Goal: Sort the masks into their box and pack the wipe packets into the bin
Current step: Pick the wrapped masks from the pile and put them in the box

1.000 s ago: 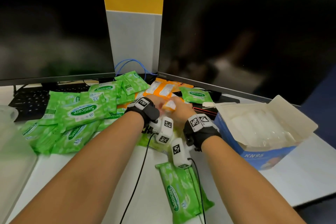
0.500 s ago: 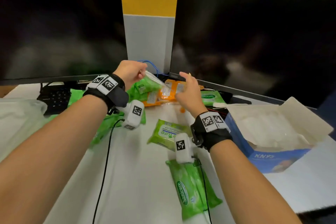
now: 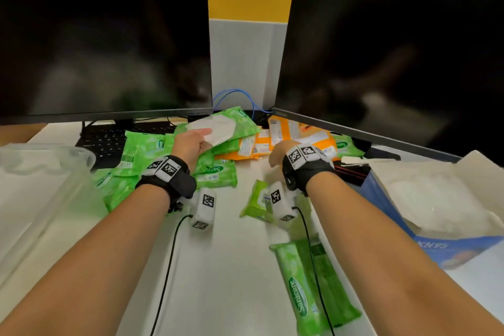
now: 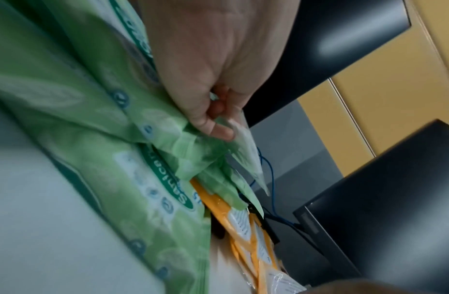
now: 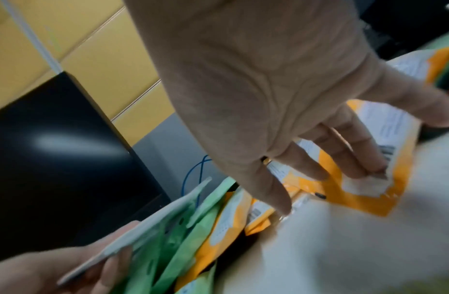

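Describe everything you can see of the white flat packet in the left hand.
The white flat packet is thin and pale, slightly see-through at its edge, with a rounded outline like a folded face mask in film; no print is readable. The left hand pinches one end between thumb and fingers, holding it raised and tilted above the green wipe packs. The right wrist view shows it edge-on as a slim sheet. Whether it touches those packs cannot be told.
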Available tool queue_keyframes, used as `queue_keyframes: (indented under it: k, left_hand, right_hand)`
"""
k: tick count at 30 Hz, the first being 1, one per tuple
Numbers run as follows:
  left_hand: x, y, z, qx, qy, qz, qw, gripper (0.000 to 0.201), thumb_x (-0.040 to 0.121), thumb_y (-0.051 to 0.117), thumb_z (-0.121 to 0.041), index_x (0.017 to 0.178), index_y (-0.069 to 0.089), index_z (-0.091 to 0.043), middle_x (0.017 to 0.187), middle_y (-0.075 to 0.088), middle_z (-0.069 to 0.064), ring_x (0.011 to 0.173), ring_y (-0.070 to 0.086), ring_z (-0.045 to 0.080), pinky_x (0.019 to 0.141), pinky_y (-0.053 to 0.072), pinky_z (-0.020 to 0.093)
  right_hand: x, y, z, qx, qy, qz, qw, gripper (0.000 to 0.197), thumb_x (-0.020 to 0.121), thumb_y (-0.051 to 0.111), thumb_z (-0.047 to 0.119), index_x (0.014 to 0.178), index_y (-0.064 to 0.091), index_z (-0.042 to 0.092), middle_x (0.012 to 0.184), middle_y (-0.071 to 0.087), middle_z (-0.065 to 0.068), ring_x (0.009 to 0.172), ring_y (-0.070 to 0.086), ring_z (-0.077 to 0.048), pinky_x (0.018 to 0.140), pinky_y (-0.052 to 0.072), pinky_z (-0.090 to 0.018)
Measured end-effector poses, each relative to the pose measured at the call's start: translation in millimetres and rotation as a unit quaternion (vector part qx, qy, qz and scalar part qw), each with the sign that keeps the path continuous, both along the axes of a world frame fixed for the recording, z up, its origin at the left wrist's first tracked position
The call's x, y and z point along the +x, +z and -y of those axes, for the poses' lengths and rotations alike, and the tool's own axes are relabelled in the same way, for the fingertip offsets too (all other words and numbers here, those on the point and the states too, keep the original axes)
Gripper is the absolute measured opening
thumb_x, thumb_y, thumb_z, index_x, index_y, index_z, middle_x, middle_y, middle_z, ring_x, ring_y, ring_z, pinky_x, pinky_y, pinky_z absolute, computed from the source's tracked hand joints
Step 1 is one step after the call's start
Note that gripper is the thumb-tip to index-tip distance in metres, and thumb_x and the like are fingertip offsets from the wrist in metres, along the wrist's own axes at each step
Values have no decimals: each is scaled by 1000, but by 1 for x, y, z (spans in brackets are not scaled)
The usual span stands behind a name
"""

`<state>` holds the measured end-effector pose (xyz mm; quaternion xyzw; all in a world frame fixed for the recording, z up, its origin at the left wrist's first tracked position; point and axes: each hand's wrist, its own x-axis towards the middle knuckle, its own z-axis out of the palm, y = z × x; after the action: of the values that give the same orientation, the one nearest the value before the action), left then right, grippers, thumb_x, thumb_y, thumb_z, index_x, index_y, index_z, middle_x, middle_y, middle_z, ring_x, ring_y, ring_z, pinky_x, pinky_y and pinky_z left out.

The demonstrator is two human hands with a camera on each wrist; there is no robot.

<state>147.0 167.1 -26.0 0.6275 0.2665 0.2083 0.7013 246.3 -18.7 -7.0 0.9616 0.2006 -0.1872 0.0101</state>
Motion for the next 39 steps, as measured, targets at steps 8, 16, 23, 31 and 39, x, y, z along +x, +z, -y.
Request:
queue_keyframes:
  k: [8,16,23,31,39]
  left_hand:
    - [6,-8,-4,-61,1,5,998,32,96,39,7,124,54,8,77,54,7,64,50,11,50,47,8]
    - [-5,-13,-17,-190,-22,83,978,29,98,41,3,122,55,-4,83,53,7,68,50,12,54,51,14]
    - [-4,-18,-19,-199,-35,91,975,36,99,35,5,131,50,-3,74,47,5,65,45,11,53,48,14]
    - [-2,-22,-20,-220,-53,95,969,34,98,42,0,130,53,-6,95,63,5,89,60,14,97,48,32]
    - [-1,-27,-25,-243,-60,111,962,23,99,42,-2,108,61,-10,114,63,9,104,61,20,99,46,35]
  right_hand:
    - [22,-23,-19,-52,86,45,994,36,81,64,23,115,61,14,110,65,-6,94,64,-30,79,53,-37]
    - [17,6,-35,426,-84,-283,855,51,97,46,8,145,35,15,113,60,-14,108,61,-31,98,49,-45]
    - [28,8,-39,658,-184,-468,561,39,99,30,-4,135,41,4,131,54,-21,121,55,-33,89,51,-33]
    - [59,-37,-44,-19,110,14,994,42,79,71,24,119,62,15,121,64,-10,105,62,-32,90,51,-40]
    - [66,-40,-55,-50,101,91,990,99,52,78,63,139,46,28,145,46,-6,129,46,-34,100,42,-51]
